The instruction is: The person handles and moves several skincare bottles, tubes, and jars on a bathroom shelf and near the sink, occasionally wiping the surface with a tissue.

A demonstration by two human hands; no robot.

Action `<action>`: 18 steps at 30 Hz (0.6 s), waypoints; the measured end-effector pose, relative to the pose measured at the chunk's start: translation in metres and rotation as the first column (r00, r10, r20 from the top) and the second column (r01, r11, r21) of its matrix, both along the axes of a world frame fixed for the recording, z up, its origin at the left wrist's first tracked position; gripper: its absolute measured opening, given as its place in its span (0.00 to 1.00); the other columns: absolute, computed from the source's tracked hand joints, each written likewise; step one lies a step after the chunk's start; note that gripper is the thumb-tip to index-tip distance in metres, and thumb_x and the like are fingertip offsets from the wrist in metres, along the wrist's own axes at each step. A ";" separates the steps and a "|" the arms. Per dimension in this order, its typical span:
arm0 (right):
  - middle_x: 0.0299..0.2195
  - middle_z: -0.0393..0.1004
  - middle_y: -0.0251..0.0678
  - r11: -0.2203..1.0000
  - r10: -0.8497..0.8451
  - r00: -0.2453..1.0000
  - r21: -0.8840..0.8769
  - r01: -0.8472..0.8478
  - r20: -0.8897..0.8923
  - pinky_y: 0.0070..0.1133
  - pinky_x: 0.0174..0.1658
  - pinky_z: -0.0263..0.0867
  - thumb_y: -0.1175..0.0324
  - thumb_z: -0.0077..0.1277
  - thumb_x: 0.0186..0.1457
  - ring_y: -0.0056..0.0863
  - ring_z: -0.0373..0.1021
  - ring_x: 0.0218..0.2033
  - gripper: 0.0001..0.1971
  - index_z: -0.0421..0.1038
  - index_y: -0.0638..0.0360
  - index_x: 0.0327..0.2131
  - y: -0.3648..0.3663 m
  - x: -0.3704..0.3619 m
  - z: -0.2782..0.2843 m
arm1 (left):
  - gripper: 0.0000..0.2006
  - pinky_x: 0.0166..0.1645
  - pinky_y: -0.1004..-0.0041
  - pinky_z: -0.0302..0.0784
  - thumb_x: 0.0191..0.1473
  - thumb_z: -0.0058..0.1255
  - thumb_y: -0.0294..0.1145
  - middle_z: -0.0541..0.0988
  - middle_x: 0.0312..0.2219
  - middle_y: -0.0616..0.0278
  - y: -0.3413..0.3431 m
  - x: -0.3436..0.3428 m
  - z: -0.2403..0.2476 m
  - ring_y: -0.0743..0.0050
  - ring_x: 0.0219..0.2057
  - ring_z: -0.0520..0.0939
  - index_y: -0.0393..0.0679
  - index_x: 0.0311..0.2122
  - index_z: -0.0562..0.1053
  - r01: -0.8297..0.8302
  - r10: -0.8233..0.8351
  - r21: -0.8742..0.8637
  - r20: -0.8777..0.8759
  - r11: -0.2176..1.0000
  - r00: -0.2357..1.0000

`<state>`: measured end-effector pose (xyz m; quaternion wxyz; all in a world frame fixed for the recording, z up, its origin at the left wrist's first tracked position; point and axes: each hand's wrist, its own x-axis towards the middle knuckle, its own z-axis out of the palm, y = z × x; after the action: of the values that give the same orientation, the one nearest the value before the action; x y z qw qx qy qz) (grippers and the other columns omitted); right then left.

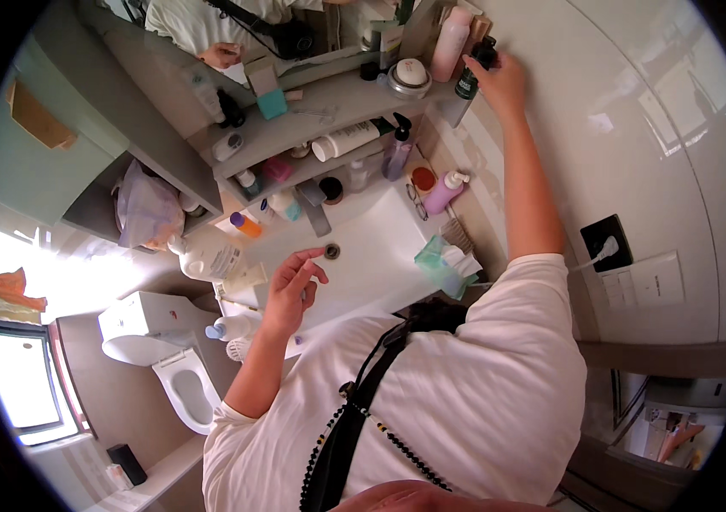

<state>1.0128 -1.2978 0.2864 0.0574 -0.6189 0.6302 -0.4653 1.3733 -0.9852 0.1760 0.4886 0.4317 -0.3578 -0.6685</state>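
My right hand (504,85) reaches up to the right end of the grey shelf (342,104), its fingers round a dark bottle (467,84) with a black cap. A tall pink bottle (451,44) stands just to the left of it, and a round white-topped jar (410,77) sits farther left. Over the white sink (376,247), near its drain (332,251), hovers my left hand (290,290). Nothing shows in it; the index finger is stretched out and the others are loosely bent.
A purple pump bottle (444,193), eyeglasses (417,202) and a green tissue pack (447,266) lie along the sink's right side. Large white pump bottle (208,258) stands at its left. Below the shelf lies a white tube (346,141). A plugged-in socket (606,243) is on the right wall.
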 end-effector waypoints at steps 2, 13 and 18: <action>0.33 0.76 0.49 1.000 -0.024 0.999 -0.008 0.025 0.034 0.30 0.40 0.68 0.49 0.62 0.42 0.42 0.73 0.36 0.29 0.73 0.68 0.36 -0.004 0.003 -0.006 | 0.16 0.15 0.85 0.49 0.63 0.40 0.36 0.74 0.26 0.62 -0.002 -0.003 0.001 0.89 0.10 0.58 0.37 0.51 0.67 0.003 -0.003 -0.001 0.001 1.000 1.000; 0.36 0.75 0.54 0.985 -0.091 0.995 -0.150 0.083 -0.047 0.33 0.43 0.68 0.51 0.63 0.42 0.48 0.73 0.40 0.32 0.69 0.69 0.44 -0.022 0.004 -0.034 | 0.16 0.15 0.86 0.49 0.63 0.39 0.35 0.74 0.26 0.62 -0.007 -0.006 0.001 0.90 0.10 0.57 0.37 0.51 0.66 0.015 -0.015 0.016 0.008 1.000 1.000; 0.35 0.75 0.54 0.981 -0.128 0.988 -0.156 0.113 -0.088 0.35 0.42 0.68 0.52 0.63 0.41 0.49 0.73 0.39 0.31 0.68 0.68 0.42 -0.023 0.006 -0.046 | 0.16 0.15 0.86 0.49 0.63 0.39 0.34 0.74 0.26 0.62 -0.008 -0.006 0.002 0.90 0.11 0.58 0.36 0.51 0.66 0.010 -0.010 0.007 0.009 1.000 1.000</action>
<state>1.0189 -1.3204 0.2406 -0.0488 -0.6040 0.6317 -0.4835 1.3670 -0.9929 0.1777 0.4820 0.4346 -0.3597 -0.6704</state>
